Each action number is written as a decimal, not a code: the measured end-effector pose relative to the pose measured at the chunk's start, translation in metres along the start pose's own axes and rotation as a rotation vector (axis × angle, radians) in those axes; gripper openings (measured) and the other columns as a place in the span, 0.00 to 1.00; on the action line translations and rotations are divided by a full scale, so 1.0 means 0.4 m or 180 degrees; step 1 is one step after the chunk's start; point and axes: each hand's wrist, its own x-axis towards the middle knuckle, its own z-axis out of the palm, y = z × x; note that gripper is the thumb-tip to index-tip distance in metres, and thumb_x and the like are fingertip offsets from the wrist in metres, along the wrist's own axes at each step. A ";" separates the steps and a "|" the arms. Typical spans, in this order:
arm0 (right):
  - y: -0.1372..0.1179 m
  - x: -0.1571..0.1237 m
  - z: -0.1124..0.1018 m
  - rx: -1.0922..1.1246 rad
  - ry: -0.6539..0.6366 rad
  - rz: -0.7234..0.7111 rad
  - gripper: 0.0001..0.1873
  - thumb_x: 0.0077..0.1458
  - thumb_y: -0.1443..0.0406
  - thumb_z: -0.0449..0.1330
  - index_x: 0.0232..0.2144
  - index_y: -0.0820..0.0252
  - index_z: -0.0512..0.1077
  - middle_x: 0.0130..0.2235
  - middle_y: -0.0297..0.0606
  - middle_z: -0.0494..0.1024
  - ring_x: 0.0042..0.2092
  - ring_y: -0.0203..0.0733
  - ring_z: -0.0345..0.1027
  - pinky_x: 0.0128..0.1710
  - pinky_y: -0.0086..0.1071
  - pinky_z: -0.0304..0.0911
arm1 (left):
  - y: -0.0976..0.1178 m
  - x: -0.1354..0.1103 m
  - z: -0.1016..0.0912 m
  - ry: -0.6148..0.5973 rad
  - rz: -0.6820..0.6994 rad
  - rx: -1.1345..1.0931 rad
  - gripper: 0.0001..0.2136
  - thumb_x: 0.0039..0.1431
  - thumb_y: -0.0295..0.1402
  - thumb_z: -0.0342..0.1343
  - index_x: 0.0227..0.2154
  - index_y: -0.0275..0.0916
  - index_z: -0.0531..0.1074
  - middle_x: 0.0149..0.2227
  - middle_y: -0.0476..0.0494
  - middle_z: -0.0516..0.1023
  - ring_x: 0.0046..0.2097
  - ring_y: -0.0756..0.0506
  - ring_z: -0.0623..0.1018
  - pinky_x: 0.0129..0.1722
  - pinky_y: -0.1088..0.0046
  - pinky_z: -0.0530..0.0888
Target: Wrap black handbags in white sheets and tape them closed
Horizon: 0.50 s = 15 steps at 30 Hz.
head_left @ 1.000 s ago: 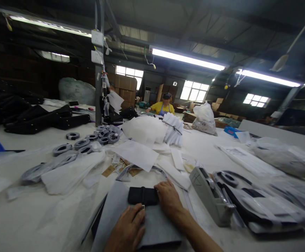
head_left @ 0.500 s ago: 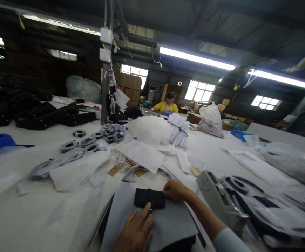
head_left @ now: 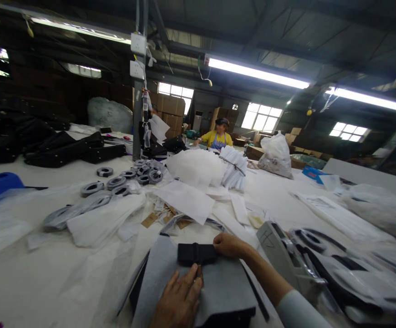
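Observation:
A black flap-like piece [head_left: 188, 254] with a raised band down its middle lies across a grey sheet [head_left: 228, 284]. Black material [head_left: 230, 317] shows from under the sheet's near edge. My left hand [head_left: 179, 298] lies palm down on the sheet, fingers stretched out, with its fingertips at the lower end of the band. Something small and brownish shows beside that fingertip; its kind is unclear. At the right end of the black piece, the curled fingers of my right hand [head_left: 230, 246] pinch its upper corner.
Right of my arm stands a grey device [head_left: 273, 250] with a handwritten mark. Beyond my hands are white paper sheets [head_left: 184, 200], brown tags [head_left: 149, 220] and several coiled grey-black straps [head_left: 116, 182]. Black bags [head_left: 61, 148] lie left. Across the table is a person in yellow [head_left: 218, 137].
My left hand has shifted slightly right along with the view. The black piece's lower edge looks straighter, and the brownish bit by my left fingertip shows more.

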 end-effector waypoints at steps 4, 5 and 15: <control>0.004 0.003 0.002 -0.0208 0.0158 0.0021 0.06 0.46 0.69 0.59 0.22 0.62 0.76 0.25 0.36 0.77 0.29 0.37 0.68 0.27 0.27 0.57 | -0.009 0.008 -0.035 -0.0412 0.0114 0.0017 0.16 0.67 0.29 0.43 0.54 0.43 0.68 0.57 0.41 0.73 0.53 0.46 0.76 0.52 0.68 0.75; 0.003 0.001 0.005 -0.0259 0.0259 0.0011 0.05 0.46 0.69 0.59 0.24 0.63 0.76 0.27 0.38 0.78 0.31 0.39 0.70 0.29 0.28 0.59 | -0.008 0.009 -0.038 -0.0387 0.0097 0.0028 0.16 0.67 0.29 0.43 0.54 0.43 0.68 0.57 0.41 0.73 0.53 0.46 0.76 0.52 0.68 0.75; -0.055 -0.098 0.013 -0.0927 0.0791 -0.1418 0.24 0.51 0.78 0.55 0.49 0.58 0.73 0.51 0.43 0.75 0.57 0.46 0.64 0.59 0.38 0.55 | 0.000 0.005 -0.023 -0.0124 0.0074 0.0079 0.17 0.69 0.30 0.40 0.55 0.40 0.68 0.50 0.40 0.77 0.51 0.45 0.77 0.50 0.68 0.76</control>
